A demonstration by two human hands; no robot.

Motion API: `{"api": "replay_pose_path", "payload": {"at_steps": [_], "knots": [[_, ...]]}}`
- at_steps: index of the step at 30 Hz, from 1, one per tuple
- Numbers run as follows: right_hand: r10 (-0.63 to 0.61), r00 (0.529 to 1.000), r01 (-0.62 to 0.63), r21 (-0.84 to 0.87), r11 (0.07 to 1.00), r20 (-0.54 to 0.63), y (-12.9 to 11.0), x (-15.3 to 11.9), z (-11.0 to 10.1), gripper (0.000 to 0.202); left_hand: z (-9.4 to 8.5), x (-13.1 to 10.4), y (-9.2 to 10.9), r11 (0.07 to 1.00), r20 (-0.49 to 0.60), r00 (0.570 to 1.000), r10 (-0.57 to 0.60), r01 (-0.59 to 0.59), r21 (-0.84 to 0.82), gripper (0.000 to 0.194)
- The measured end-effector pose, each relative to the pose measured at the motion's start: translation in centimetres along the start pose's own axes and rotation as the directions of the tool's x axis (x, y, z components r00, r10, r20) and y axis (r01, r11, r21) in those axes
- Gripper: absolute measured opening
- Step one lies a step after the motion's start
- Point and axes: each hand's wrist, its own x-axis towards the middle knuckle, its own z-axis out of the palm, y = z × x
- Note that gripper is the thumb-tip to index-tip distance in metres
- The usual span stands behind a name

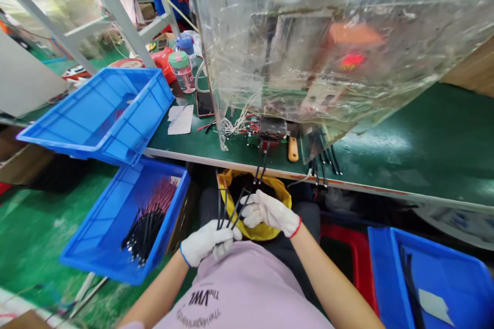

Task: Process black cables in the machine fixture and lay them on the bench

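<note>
In a white glove with a blue cuff, my left hand [206, 242] is closed on several thin black-sleeved wires [219, 211] that point up and away from it. My right hand [268, 212], gloved in white with a red cuff, has its fingers closed at the upper part of one of these wires. Just beyond the hands, a pair of black wires [264, 162] hangs over the table edge from a dark metal fixture [273, 127]. Below my hands is a container lined with a yellow bag [283, 195].
A blue bin [92, 252] at left holds many black-and-red wires, with another blue bin [104, 149] above it. A cloudy plastic shield [309, 61] hangs over the green table [436, 144]. More black wires [334, 159] overhang its edge. A blue bin [459, 272] stands at right.
</note>
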Motion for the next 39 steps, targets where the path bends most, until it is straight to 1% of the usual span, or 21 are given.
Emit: {"api": "replay_pose_path", "payload": {"at_steps": [2,4,5,7,10,13,14,15,17,19,21,24,26,29,31,32,35,39], "knots": [[-0.096,0.990,0.108,0.123,0.986,-0.106,2.5,1.0,0.1,0.036,-1.0,-0.2,-0.5,0.987,0.014,0.999,-0.052,0.049,0.154,0.037],[-0.171,0.962,0.208,0.165,0.964,-0.214,3.9,2.0,0.2,0.023,-1.6,-0.2,-1.1,0.965,-0.015,0.996,-0.086,0.087,0.247,0.040],[-0.185,0.951,0.229,0.163,0.960,-0.248,4.3,2.4,0.2,0.019,-1.7,-0.2,-1.3,0.955,-0.033,0.995,-0.092,0.097,0.280,0.041],[-0.191,0.938,0.238,0.138,0.961,-0.290,4.4,3.0,-0.1,0.016,-1.8,0.0,-1.8,0.943,-0.077,0.994,-0.080,0.101,0.317,0.044],[-0.202,0.905,0.249,0.083,0.965,-0.374,4.1,3.7,-0.7,0.017,-1.5,0.4,-2.2,0.944,-0.129,0.990,-0.053,0.092,0.317,0.044],[-0.206,0.873,0.277,0.104,0.955,-0.441,3.7,3.9,-1.2,0.017,-1.2,0.6,-2.5,0.951,-0.147,0.988,-0.044,0.087,0.297,0.041],[-0.201,0.874,0.281,0.124,0.952,-0.443,3.5,3.8,-1.3,0.017,-1.1,0.6,-2.6,0.954,-0.162,0.986,-0.040,0.085,0.287,0.040],[-0.188,0.885,0.271,0.144,0.952,-0.427,3.3,3.7,-1.4,0.018,-1.1,0.6,-2.6,0.957,-0.182,0.983,-0.037,0.087,0.278,0.040],[-0.138,0.927,0.210,0.178,0.962,-0.348,3.0,3.3,-1.5,0.024,-1.0,0.6,-2.7,0.959,-0.212,0.977,-0.033,0.091,0.270,0.038],[-0.095,0.959,0.154,0.207,0.966,-0.269,2.9,3.0,-1.5,0.030,-0.9,0.7,-2.7,0.955,-0.211,0.977,-0.041,0.100,0.279,0.037],[-0.081,0.967,0.139,0.232,0.963,-0.241,3.0,3.0,-1.4,0.032,-0.6,1.0,-2.7,0.951,-0.204,0.978,-0.044,0.104,0.292,0.036],[-0.073,0.964,0.131,0.219,0.967,-0.254,3.3,3.5,-1.4,0.034,-0.1,1.5,-2.7,0.948,-0.232,0.972,-0.030,0.102,0.302,0.035],[-0.075,0.958,0.123,0.157,0.980,-0.277,3.5,3.7,-1.6,0.033,0.2,2.0,-2.8,0.948,-0.260,0.966,-0.006,0.088,0.306,0.035],[-0.115,0.927,0.127,0.012,0.992,-0.356,3.6,3.7,-2.2,0.033,0.4,2.4,-3.1,0.946,-0.299,0.954,0.019,0.080,0.315,0.034],[-0.140,0.907,0.134,-0.043,0.990,-0.397,3.8,3.7,-2.8,0.036,0.6,2.4,-2.9,0.944,-0.301,0.954,0.014,0.087,0.320,0.031],[-0.144,0.903,0.136,-0.048,0.990,-0.406,3.8,3.7,-3.1,0.038,0.7,2.3,-2.7,0.943,-0.291,0.957,0.009,0.089,0.322,0.031],[-0.142,0.908,0.140,-0.032,0.990,-0.394,4.2,4.2,-4.0,0.042,1.2,1.6,-1.7,0.943,-0.256,0.967,-0.009,0.093,0.320,0.033],[-0.163,0.899,0.176,-0.005,0.984,-0.407,4.8,5.7,-5.0,0.041,1.5,0.5,-0.7,0.946,-0.253,0.966,-0.044,0.121,0.300,0.035]]}}
